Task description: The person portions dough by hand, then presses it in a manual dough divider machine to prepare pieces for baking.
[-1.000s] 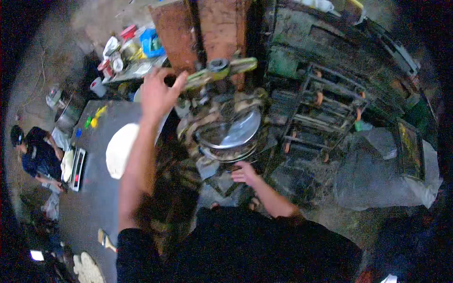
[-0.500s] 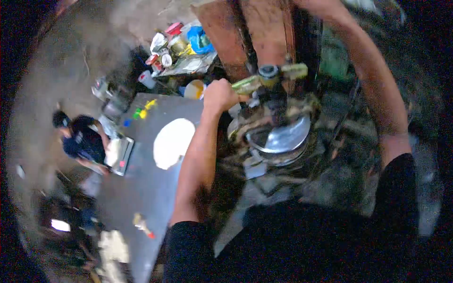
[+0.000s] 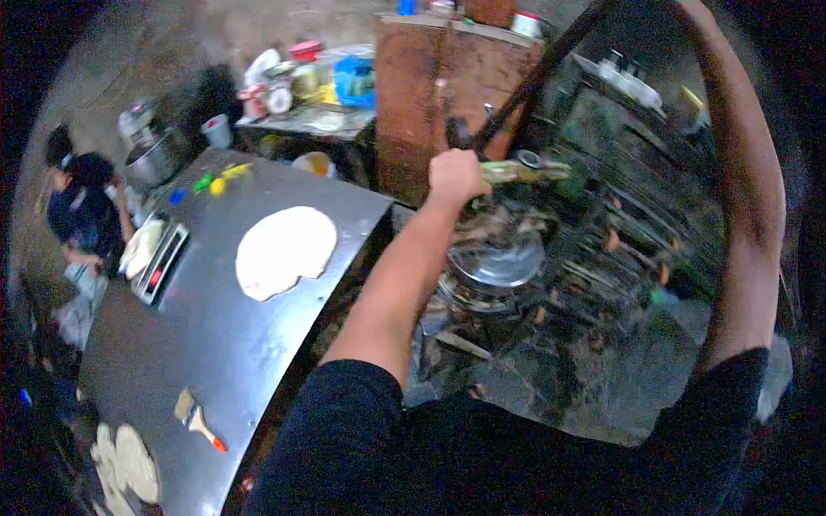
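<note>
Wrapped round the pale green handle [image 3: 508, 172] of a machine, my left hand [image 3: 456, 178] is closed near the upper middle. My right arm reaches up past the top edge, beside a long dark bar [image 3: 551, 69]; the fingers of my right hand are out of sight. Below the handle is a shiny round metal part [image 3: 503, 261] with a worn rim. A flat white sheet of dough [image 3: 286, 251] lies on the metal table [image 3: 215, 318] to the left.
Beyond the table, a person [image 3: 86, 206] stands by a scale [image 3: 162, 262]. A brush [image 3: 200, 421] and pale dough pieces [image 3: 129, 469] lie at lower left. A brown cabinet [image 3: 409, 103] stands behind. A cluttered side table [image 3: 318, 122] holds a blue bag [image 3: 354, 82].
The view has shifted. My left hand, still on the handle, has swung right and appears lower in view. The long dark bar now slants up to the right, and my right arm is further right.
</note>
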The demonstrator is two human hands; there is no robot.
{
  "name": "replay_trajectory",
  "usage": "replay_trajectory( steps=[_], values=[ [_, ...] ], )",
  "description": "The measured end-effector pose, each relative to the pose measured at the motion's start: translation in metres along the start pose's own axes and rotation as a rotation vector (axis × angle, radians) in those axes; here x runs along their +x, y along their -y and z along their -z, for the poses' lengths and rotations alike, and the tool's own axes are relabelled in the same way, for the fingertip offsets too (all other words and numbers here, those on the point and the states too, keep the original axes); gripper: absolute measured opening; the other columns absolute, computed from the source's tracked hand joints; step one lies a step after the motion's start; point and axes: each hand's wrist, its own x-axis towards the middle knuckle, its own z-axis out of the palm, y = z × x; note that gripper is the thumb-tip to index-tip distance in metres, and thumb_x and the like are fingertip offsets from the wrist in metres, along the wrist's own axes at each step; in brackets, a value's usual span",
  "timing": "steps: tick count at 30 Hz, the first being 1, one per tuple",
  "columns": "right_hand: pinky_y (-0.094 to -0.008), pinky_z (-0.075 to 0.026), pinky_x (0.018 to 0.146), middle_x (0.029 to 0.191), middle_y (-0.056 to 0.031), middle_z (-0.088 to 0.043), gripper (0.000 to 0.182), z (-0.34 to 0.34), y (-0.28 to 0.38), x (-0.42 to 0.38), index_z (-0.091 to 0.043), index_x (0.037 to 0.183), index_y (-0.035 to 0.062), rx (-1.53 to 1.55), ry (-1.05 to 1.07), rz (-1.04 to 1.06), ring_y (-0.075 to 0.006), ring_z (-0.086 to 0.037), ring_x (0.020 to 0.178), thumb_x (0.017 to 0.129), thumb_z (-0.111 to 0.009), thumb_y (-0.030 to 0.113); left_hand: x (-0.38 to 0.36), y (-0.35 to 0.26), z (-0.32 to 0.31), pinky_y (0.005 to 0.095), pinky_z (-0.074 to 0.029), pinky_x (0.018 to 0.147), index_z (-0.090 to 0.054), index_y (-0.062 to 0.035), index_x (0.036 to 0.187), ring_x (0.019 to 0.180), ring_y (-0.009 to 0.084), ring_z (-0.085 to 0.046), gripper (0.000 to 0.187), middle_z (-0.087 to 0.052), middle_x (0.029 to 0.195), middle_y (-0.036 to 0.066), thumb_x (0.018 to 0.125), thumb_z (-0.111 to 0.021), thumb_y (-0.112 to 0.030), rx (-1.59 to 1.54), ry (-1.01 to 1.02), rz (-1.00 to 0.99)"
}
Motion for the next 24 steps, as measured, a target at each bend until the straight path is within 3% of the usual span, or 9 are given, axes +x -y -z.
replay_trajectory(
  steps=[4, 5, 7, 9, 12, 13, 17, 23, 24],
  values=[
    [-0.0405, -0.052, 0.062, 0.063, -0.0181, -0.061, 0.036, 0.156, -0.017, -0.052, -0.067, 0.075, 0.0008, -0.261, 0.653, 0.244, -0.0326, -0.064, 0.064, 0.079, -0.066, 0.036, -0.006, 0.0, 0.007, 0.0399, -0.055, 0.077, -0.072, -0.006, 0.091, 0.087, 0.0283, -0.069, 0.055, -0.07, 0.094, 0.016, 0.06, -0.08, -0.05, 0.021, 0.036, -0.065],
    [-0.0363, -0.05, 0.061, 0.066, -0.0124, -0.059, 0.029, 0.141, -0.078, -0.065, -0.061, 0.091, -0.0022, -0.189, 0.823, 0.321, -0.0254, -0.061, 0.064, 0.076, -0.071, 0.021, -0.006, 0.001, 0.008, 0.0408, -0.054, 0.078, -0.072, -0.0042, 0.091, 0.089, 0.0296, -0.068, 0.063, -0.07, 0.094, 0.016, 0.058, -0.078, -0.058, 0.033, 0.048, -0.052],
    [-0.044, -0.051, 0.068, 0.075, -0.0201, -0.061, 0.037, 0.222, -0.014, -0.096, -0.06, 0.103, 0.0023, -0.139, 1.583, -0.17, -0.0377, -0.061, 0.074, 0.071, -0.069, 0.02, 0.0, 0.006, 0.002, 0.0416, -0.053, 0.078, -0.07, -0.0011, 0.095, 0.094, 0.0319, -0.067, 0.076, -0.069, 0.098, 0.02, 0.06, -0.071, -0.069, 0.007, 0.113, -0.057],
    [-0.0482, -0.047, 0.082, 0.094, -0.023, -0.06, 0.046, 0.228, -0.072, -0.202, -0.054, 0.113, 0.0042, 0.173, 1.579, 0.009, -0.0401, -0.058, 0.095, 0.07, -0.064, 0.015, -0.001, 0.001, 0.005, 0.0427, -0.052, 0.082, -0.069, 0.0026, 0.1, 0.1, 0.0349, -0.064, 0.088, -0.067, 0.102, 0.024, 0.064, -0.061, -0.078, 0.022, 0.204, -0.005],
    [-0.0481, -0.05, 0.079, 0.086, -0.0264, -0.062, 0.038, 0.288, -0.059, -0.368, -0.06, 0.104, 0.0055, 0.423, 1.363, -0.365, -0.0428, -0.061, 0.088, 0.066, -0.064, 0.01, -0.012, -0.003, 0.006, 0.0453, -0.047, 0.09, -0.067, 0.005, 0.103, 0.105, 0.0385, -0.061, 0.096, -0.064, 0.106, 0.028, 0.072, -0.044, -0.083, -0.009, 0.177, 0.038],
    [-0.0498, -0.05, 0.076, 0.08, -0.0249, -0.062, 0.039, 0.303, -0.042, -0.325, -0.059, 0.104, 0.0054, 0.289, 1.499, -0.526, -0.0435, -0.061, 0.083, 0.066, -0.065, 0.011, -0.019, -0.008, 0.014, 0.0463, -0.046, 0.092, -0.067, 0.0055, 0.104, 0.105, 0.0396, -0.061, 0.095, -0.064, 0.106, 0.028, 0.077, -0.038, -0.081, -0.051, 0.155, 0.071],
    [-0.05, -0.049, 0.067, 0.069, -0.0194, -0.059, 0.031, 0.293, -0.045, -0.325, -0.056, 0.091, 0.006, 0.304, 1.387, -0.424, -0.0422, -0.059, 0.071, 0.062, -0.066, 0.01, 0.008, 0.002, -0.004, 0.0493, -0.044, 0.09, -0.067, 0.0081, 0.099, 0.104, 0.0438, -0.059, 0.089, -0.062, 0.104, 0.032, 0.091, -0.022, -0.068, -0.004, 0.043, 0.078],
    [-0.0474, -0.047, 0.056, 0.065, -0.0149, -0.058, 0.029, 0.299, -0.045, -0.359, -0.054, 0.086, 0.0096, 0.245, 1.468, -0.42, -0.0384, -0.057, 0.06, 0.061, -0.068, 0.013, 0.052, 0.044, -0.035, 0.0525, -0.043, 0.087, -0.066, 0.0099, 0.094, 0.1, 0.0461, -0.058, 0.087, -0.062, 0.1, 0.032, 0.092, -0.024, -0.066, 0.043, 0.0, -0.112],
    [-0.0474, -0.047, 0.055, 0.063, -0.0141, -0.057, 0.031, 0.303, -0.044, -0.413, -0.055, 0.088, 0.0106, 0.49, 1.508, -1.137, -0.0379, -0.057, 0.058, 0.061, -0.069, 0.015, 0.051, 0.041, -0.035, 0.0524, -0.043, 0.086, -0.067, 0.0094, 0.093, 0.099, 0.0458, -0.058, 0.086, -0.063, 0.099, 0.031, 0.092, -0.025, -0.066, 0.068, -0.014, -0.078]
  ],
)
